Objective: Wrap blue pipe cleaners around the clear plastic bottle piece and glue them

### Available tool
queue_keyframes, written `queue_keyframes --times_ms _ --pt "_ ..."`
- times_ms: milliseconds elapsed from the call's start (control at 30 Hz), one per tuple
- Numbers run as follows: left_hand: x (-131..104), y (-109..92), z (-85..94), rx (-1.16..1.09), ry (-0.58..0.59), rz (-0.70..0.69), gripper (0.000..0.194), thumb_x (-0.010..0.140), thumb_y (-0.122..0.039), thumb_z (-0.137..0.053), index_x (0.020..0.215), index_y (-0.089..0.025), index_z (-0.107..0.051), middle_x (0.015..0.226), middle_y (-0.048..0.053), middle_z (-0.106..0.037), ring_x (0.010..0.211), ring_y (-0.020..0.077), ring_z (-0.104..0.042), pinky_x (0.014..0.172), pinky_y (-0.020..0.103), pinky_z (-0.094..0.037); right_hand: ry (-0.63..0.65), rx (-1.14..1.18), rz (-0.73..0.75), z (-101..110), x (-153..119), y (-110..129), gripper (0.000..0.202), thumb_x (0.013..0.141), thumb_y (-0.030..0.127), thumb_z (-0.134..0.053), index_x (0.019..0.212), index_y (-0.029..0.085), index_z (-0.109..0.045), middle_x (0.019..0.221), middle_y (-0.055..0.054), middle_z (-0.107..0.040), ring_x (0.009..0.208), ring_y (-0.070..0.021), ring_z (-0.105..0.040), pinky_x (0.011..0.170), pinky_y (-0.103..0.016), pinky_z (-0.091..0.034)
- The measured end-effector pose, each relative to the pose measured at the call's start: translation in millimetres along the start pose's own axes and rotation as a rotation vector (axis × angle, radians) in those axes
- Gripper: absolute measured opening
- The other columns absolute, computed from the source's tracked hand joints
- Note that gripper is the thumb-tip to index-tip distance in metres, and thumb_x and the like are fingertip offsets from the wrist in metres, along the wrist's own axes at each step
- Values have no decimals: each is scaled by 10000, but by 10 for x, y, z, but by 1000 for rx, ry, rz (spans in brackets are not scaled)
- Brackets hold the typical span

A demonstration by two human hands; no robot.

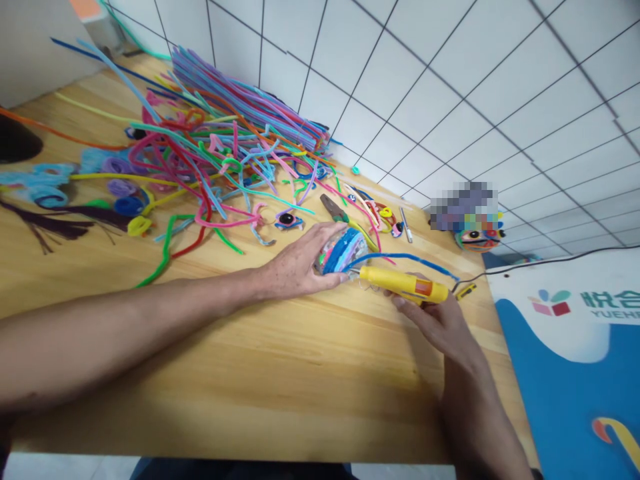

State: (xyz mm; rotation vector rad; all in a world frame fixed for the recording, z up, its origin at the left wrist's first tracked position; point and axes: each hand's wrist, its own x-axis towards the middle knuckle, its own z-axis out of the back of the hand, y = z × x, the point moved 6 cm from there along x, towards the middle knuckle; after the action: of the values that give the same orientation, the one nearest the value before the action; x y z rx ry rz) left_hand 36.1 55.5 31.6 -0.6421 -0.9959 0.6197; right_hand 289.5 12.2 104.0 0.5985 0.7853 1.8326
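Note:
My left hand [310, 263] is wrapped round a small rounded craft piece [343, 252] covered in blue, pink and green pipe cleaner. From it a loose blue pipe cleaner [410, 257] stretches off to the right. In my right hand [433, 317] is a yellow hot glue gun [400, 283], its nozzle pointing left at the lower right side of the craft piece. Whether the nozzle touches it, I cannot tell. Just beyond my left hand lie pliers [340, 212] with dark jaws and yellow-green handles.
Tangled pipe cleaners [200, 160] cover the table's [260, 373] back left, beside a long bundle [255, 100] along the tiled wall [400, 87]. A decorated round piece [477, 233] stands at the back right. A black cord [550, 257] runs across a white and blue panel [550, 373].

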Motion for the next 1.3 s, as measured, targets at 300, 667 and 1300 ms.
queue_keyframes --times_ms 300,667,1300 --pt "1 -1 -1 6 17 15 840 955 -440 -762 1663 -219 -367 1674 195 -525 1573 378 -521 1319 600 -459 -75 -51 65 27 9 2 201 1010 426 -765 1076 259 -856 1014 -52 -869 911 -242 -825 795 -327 -677" --pt "0 -4 2 -1 1 3 843 948 -422 -776 1661 -218 -377 1662 205 -536 1560 388 -532 1307 616 -465 -66 -58 74 38 -5 -25 179 1018 401 -758 1094 271 -855 1027 -40 -871 920 -234 -824 800 -318 -669" --pt "1 3 -2 1 -6 4 840 944 -426 -779 1655 -213 -384 1659 210 -536 1565 384 -528 1313 606 -463 -56 -12 15 -1 11 20 223 1006 457 -759 1055 257 -843 959 -45 -865 843 -235 -811 721 -322 -664"
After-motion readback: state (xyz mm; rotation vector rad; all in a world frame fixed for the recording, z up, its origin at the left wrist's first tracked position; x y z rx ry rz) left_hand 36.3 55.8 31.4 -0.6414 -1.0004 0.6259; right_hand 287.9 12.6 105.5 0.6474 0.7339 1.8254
